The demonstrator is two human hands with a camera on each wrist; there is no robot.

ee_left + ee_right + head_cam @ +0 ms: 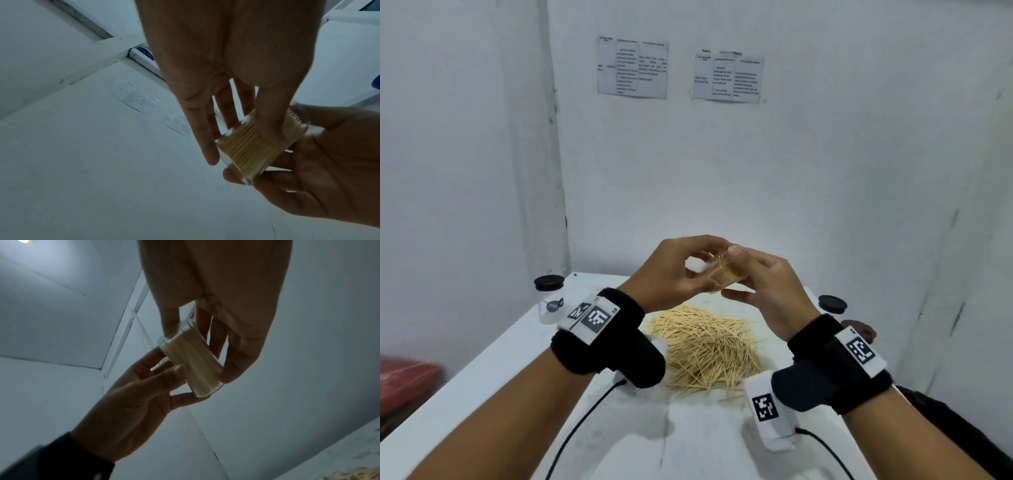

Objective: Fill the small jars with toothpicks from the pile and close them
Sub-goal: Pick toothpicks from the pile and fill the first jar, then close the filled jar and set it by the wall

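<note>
A small clear jar (722, 270) packed with toothpicks is held in the air above the pile of toothpicks (709, 349), lying tilted with no lid on it. My left hand (698, 269) holds it from the left, thumb on its side. My right hand (746, 274) pinches it from the right, thumb near the mouth. In the left wrist view the jar (252, 146) lies under my left thumb (267, 126) and rests in the right hand (318, 170). In the right wrist view the jar (193, 363) sits between the right fingers (236, 363) and the left hand (133, 394).
A clear jar with a dark lid (549, 298) stands at the far left of the white table (482, 377). A dark lid on another jar (832, 303) and a loose dark lid (858, 330) are at the far right. Black cables (585, 411) trail toward me. White walls close in.
</note>
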